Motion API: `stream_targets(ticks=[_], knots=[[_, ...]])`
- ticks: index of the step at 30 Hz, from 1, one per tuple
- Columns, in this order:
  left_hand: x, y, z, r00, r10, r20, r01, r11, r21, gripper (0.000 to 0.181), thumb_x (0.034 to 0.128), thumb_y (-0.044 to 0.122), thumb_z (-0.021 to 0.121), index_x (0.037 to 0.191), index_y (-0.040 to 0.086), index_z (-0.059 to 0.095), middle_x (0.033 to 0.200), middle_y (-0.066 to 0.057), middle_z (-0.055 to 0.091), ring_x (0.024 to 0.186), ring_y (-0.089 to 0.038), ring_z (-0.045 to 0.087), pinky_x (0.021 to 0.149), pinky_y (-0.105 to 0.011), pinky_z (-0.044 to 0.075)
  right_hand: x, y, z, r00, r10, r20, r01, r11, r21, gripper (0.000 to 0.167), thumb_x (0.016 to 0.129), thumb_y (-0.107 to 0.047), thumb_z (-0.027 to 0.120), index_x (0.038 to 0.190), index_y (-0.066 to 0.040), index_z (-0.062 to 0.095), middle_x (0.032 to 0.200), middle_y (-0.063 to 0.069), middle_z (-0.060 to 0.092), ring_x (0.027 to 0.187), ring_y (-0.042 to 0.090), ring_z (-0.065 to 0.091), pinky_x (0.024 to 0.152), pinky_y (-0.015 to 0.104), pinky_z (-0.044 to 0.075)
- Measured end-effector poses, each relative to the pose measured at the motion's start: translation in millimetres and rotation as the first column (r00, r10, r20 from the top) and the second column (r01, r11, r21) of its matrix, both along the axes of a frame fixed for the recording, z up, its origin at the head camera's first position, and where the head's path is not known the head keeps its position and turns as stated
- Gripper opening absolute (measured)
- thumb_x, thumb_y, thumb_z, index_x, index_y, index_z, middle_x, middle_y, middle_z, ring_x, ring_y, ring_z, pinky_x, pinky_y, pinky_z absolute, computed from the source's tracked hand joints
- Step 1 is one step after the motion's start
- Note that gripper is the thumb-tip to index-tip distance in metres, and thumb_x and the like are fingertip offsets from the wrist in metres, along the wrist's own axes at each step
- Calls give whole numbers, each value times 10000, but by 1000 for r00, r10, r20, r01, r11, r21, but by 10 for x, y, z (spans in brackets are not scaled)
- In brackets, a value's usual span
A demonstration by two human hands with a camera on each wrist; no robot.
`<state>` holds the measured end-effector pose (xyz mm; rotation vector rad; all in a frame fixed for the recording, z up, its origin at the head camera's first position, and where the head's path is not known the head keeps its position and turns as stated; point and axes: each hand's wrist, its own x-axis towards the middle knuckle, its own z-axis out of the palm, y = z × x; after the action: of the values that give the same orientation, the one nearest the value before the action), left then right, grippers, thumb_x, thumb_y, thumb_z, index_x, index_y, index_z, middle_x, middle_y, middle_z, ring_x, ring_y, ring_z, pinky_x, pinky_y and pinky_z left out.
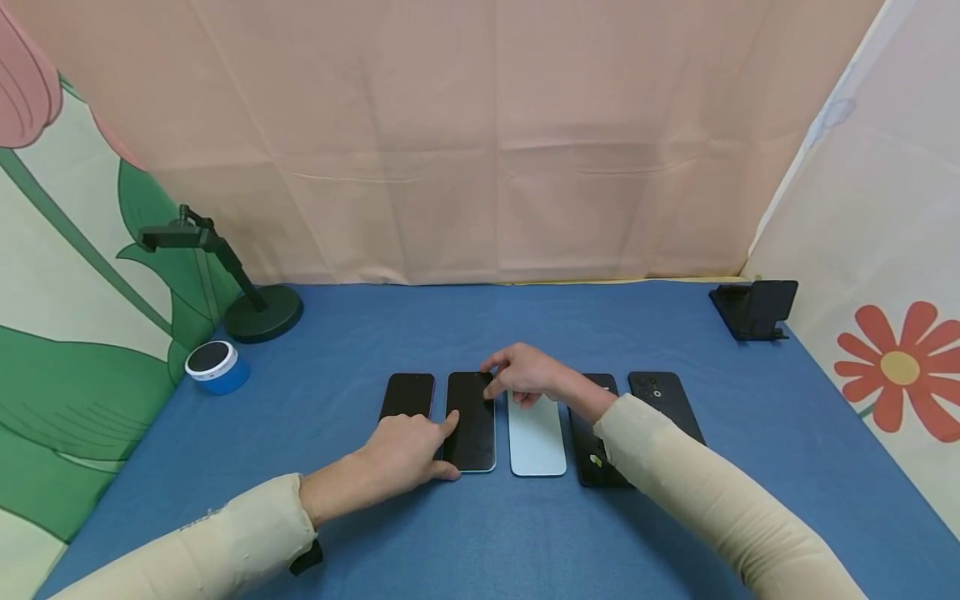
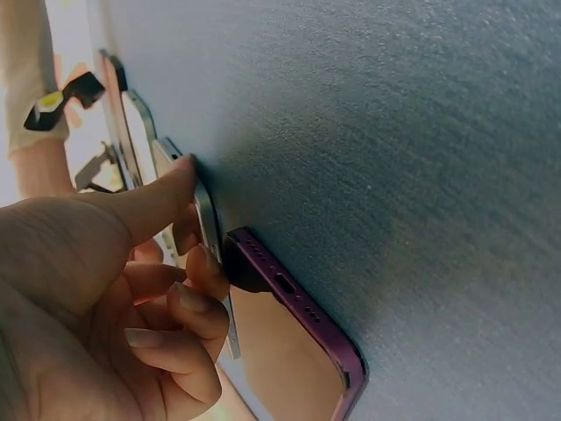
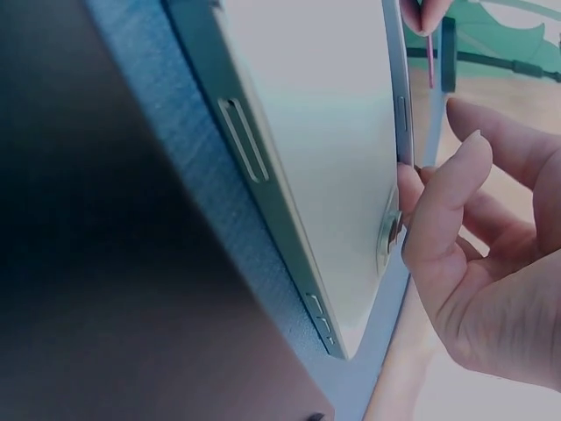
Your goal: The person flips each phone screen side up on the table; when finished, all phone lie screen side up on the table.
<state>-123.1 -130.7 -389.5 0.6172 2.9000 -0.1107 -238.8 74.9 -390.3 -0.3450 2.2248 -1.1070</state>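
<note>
Black phone (image 1: 472,429) between the fingers (image 1: 449,423)

Even light casts soft shadows on the blue table (image 1: 495,542); wrist views look hazy.

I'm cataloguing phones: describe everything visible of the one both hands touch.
The phone is a slim slab with rounded corners, a glossy dark screen facing up and a pale, metal-looking rim. It lies on the blue tabletop, second from left in the row. The left hand touches its left side, the right hand its upper right corner.
</note>
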Motion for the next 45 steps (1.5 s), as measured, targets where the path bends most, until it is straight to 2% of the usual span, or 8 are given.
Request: stream_targets(ticks=[14, 21, 24, 28, 31, 37, 42, 45], knots=[[-14, -39, 5, 999, -19, 37, 19, 1000, 9, 782, 809, 590, 748, 1452, 189, 555, 469, 7, 428, 413, -153, 389, 405, -289, 296, 55, 15, 12, 999, 42, -24, -42, 999, 21, 474, 908, -164, 737, 1369, -139, 631, 553, -25, 411, 441, 134, 347, 464, 274, 418], [-42, -53, 21, 998, -24, 54, 24, 1000, 8, 783, 802, 595, 746, 1452, 201, 557, 460, -7, 430, 402, -160, 385, 400, -289, 290, 47, 10, 2, 996, 76, -49, -74, 996, 42, 503, 902, -175, 743, 1386, -135, 613, 870, 14, 667, 457, 127, 393, 463, 264, 450], [-47, -54, 34, 998, -28, 63, 27, 999, 21, 779, 804, 589, 751, 1446, 190, 563, 465, -8, 433, 408, -158, 392, 402, -285, 300, 38, 16, 3, 993, 104, -48, -102, 993, 52, 540, 900, -189, 749, 1412, -137, 585, 918, 23, 684, 471, 123, 414, 463, 265, 457], [-83, -55, 94, 991, -14, 129, 2, 996, 92, 729, 845, 559, 732, 1442, 174, 567, 480, -1, 470, 434, -149, 438, 418, -285, 336, 19, 68, 38, 988, 145, -58, -142, 989, 50, 615, 905, -229, 744, 1471, -149, 516, 979, 18, 670, 519, 134, 461, 490, 299, 491], [-148, -60, 167, 977, -41, 210, -3, 979, 206, 681, 895, 517, 700, 1460, 170, 544, 510, 32, 510, 464, -127, 475, 451, -283, 360, -3, 169, 101, 983, 171, -73, -168, 985, 41, 670, 916, -263, 732, 1518, -175, 453, 1117, 43, 640, 573, 154, 500, 540, 341, 528], [-261, 21, 249, 929, -150, 337, 2, 916, 402, 687, 943, 493, 655, 1528, 201, 444, 646, 93, 592, 520, -85, 505, 540, -261, 409, -35, 460, 190, 981, 167, -97, -166, 986, 26, 713, 925, -301, 721, 1552, -210, 394, 1373, 113, 543, 569, 177, 477, 574, 376, 515], [-294, 212, 196, 928, -166, 335, -8, 887, 462, 731, 937, 488, 667, 1549, 187, 405, 696, 90, 602, 551, -87, 522, 542, -267, 410, -24, 684, 161, 983, 141, -115, -139, 990, 32, 732, 922, -296, 720, 1560, -195, 376, 1404, 142, 519, 562, 178, 436, 568, 394, 501], [-280, 331, 124, 935, -143, 325, -17, 896, 444, 747, 916, 492, 693, 1542, 190, 419, 651, 94, 588, 533, -91, 517, 510, -263, 387, -17, 787, 114, 983, 132, -127, -127, 991, 42, 740, 919, -290, 721, 1562, -180, 372, 1413, 159, 510, 560, 176, 435, 574, 392, 517]])
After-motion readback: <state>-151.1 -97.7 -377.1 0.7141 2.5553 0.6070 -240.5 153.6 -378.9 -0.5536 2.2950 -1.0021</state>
